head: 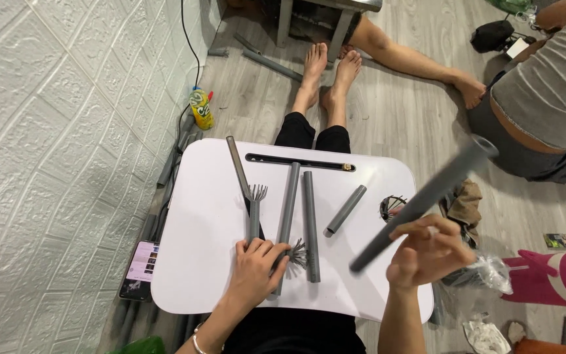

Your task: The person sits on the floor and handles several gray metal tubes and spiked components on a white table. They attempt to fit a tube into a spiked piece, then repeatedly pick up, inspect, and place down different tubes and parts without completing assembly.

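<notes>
Meanwhile right hand [427, 252] lifts 1 grey tube [427, 196], apparently blurred.

Place: a home room, with work going on down on the floor.
Floor: grey wood-look planks [401, 111], people sitting barefoot.
Wall: white padded brick-pattern panels [54, 131].
Work surface: a small white lap table [198, 262].
Clutter: drink bottle [201, 108], phone [140, 261].

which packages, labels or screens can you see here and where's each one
Bottle: on floor by wall, yellow-green label wrap.
Phone: on floor left of white table, lit screen, dark rectangle.
Small card: floor at right, dark with green.
Clear plastic bag: right of table, crumpled.
</notes>
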